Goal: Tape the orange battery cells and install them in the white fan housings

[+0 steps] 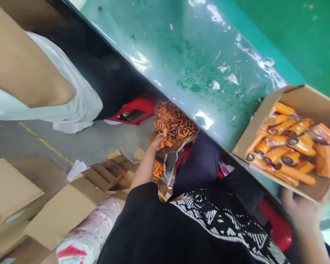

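Note:
My left hand (157, 142) reaches down to a low open carton (194, 138) heaped with small orange cylinders (178, 123). Its fingers are closed around one orange cylinder (165, 132) at the near side of the heap. At the right, my right hand (305, 209), partly blurred, grips the lower edge of a cardboard box (253, 123) on the green-topped table; some of its fingers are hidden. Inside that box lie several orange tube-shaped pieces (301, 145), some with dark round ends and some in clear wrap. Their exact kind cannot be made out.
The shiny green table (165, 47) runs diagonally, with plastic scraps on it. A person in a white shirt (79, 99) is at the left, near a red stool (137, 110). Open cartons (68, 205) and a wrapped white roll stack (90, 231) stand at lower left.

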A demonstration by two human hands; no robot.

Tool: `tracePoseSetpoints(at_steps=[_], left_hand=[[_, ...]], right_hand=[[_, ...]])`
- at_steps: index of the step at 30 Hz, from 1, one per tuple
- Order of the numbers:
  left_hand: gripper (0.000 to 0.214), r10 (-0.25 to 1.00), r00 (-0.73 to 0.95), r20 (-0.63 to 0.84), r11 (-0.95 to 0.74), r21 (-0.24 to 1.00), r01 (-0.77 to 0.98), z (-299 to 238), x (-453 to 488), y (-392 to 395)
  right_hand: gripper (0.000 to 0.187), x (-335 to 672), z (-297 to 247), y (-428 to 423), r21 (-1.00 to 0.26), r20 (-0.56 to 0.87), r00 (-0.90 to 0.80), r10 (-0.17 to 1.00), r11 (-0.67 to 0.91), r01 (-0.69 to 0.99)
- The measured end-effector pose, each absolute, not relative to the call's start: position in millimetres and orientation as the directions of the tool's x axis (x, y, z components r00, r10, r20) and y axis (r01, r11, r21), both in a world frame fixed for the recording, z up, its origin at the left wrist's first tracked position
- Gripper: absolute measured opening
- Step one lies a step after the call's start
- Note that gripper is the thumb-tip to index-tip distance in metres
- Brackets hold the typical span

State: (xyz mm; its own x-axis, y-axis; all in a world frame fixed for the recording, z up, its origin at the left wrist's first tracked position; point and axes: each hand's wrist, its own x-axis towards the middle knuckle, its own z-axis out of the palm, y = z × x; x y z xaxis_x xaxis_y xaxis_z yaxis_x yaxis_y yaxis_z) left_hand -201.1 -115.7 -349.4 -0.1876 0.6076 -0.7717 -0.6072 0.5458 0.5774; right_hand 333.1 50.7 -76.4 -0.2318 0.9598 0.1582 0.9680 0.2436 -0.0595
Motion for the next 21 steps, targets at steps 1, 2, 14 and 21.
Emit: tracePoseSetpoints(at_steps=[1, 2, 14, 21], left_hand=[[0.036, 0.629, -0.213, -0.748, 0.512, 0.605, -0.609, -331.9, -198.3, -116.0], [0.04, 0.653, -0.237, -0.719, 0.477, 0.634, -0.609, -312.4, -195.5, -115.8], [0.028, 0.901, -0.376, -0.215, 0.038, 0.904, -0.426, 35.0, -128.2, -41.3], [0.008, 0.961, -0.229, 0.155, -0.192, 0.97, -0.15, 170.4, -35.4, 14.3]], right_hand=[[0.033, 338.1, -82.8, 50.5, -0.037, 0.189, -0.289, 0.938, 0.301, 0.953], [0.031, 340.4, -88.1, 51.0, -0.012, 0.209, -0.347, 0.914, 0.357, 0.934], [0.031, 299.2, -62.5, 30.3, -0.081, 0.202, -0.381, 0.902, 0.403, 0.912], [0.03, 302.3, -62.0, 29.5, -0.203, 0.191, -0.377, 0.906, 0.412, 0.888]])
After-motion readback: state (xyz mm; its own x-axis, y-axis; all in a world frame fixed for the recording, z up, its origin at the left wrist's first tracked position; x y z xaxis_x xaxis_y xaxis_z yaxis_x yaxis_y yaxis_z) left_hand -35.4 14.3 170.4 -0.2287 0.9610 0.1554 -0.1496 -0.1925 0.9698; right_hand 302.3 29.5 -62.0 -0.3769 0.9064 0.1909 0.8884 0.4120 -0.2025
